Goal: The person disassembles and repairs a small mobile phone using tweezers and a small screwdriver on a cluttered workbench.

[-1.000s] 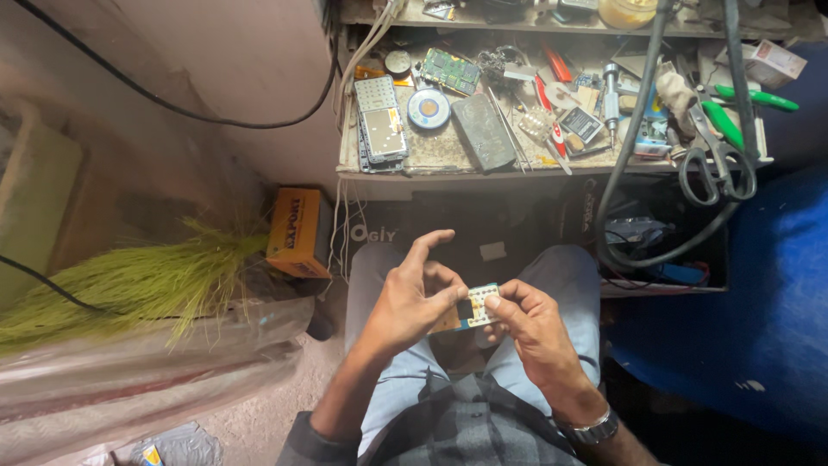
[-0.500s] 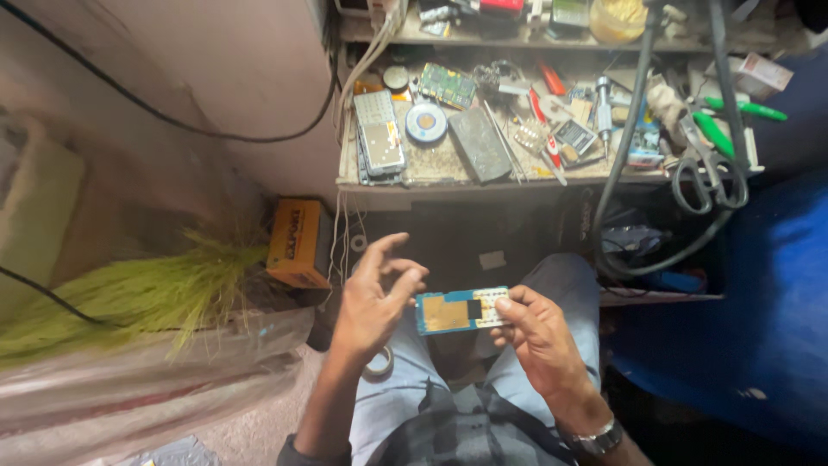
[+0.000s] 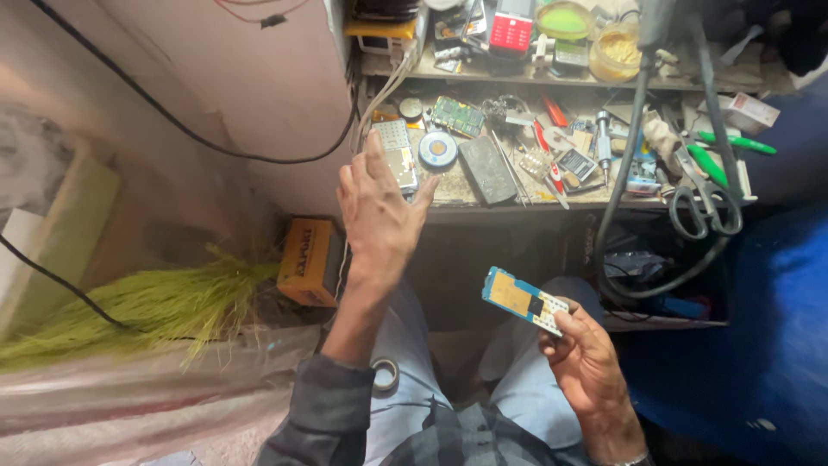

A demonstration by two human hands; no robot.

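My right hand [image 3: 586, 362] pinches a small blue circuit board [image 3: 524, 300] by its end, over my lap. My left hand [image 3: 377, 211] is spread and empty, lifted toward the cluttered bench shelf [image 3: 517, 200], nearest the phone keypad panel [image 3: 397, 155]. The board is out and held; nothing has been picked up for it yet.
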